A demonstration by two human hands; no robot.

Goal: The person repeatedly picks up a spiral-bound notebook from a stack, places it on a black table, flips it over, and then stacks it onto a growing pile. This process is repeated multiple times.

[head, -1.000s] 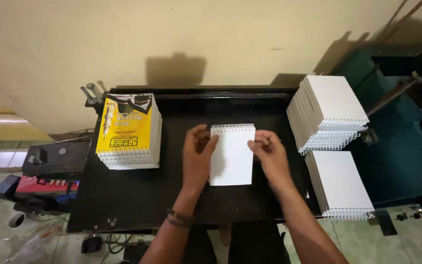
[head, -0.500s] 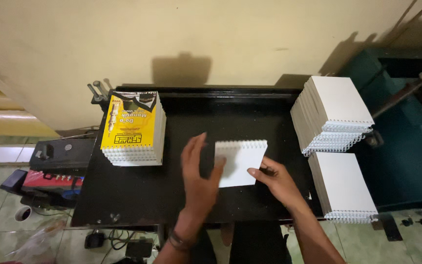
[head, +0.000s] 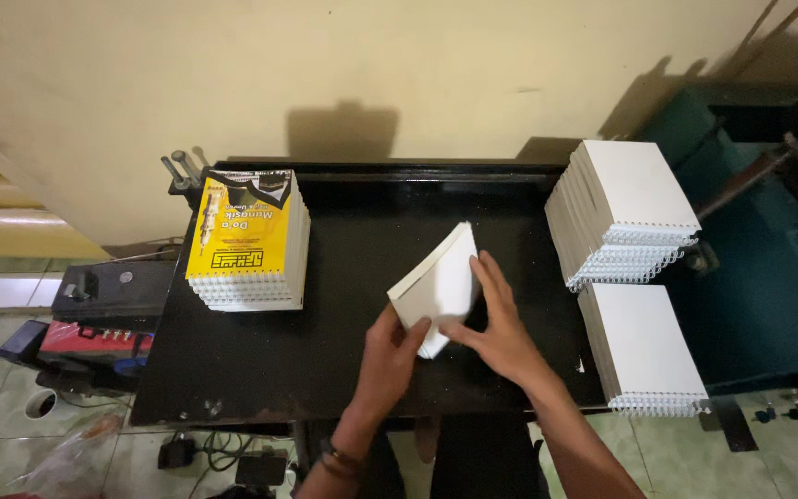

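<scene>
Both hands hold one white notepad (head: 438,282) tilted up on edge over the middle of the black table (head: 344,370). The left hand (head: 390,356) grips the pad's lower near corner, thumb and fingers pinched on it, a dark band at the wrist. The right hand (head: 501,323) lies against the pad's right face, fingers spread long and flat, steadying it from that side. The pad leans with its upper corner pointing away toward the wall, its thin edge turned to the camera, lifted off the tabletop except perhaps at its lowest corner, which is hidden by the hands. To the left, well apart, stands a stack of finished pads (head: 249,242) with a yellow and black cover on top, spiral binding along the near edge. To the right, near the table's far corner, sits a fanned stack of white pads (head: 625,208), spirals facing the camera, and just below it a second white stack (head: 644,346). A teal machine (head: 759,286) stands beyond the right edge, and dark equipment (head: 103,296) sits on the floor at left.
</scene>
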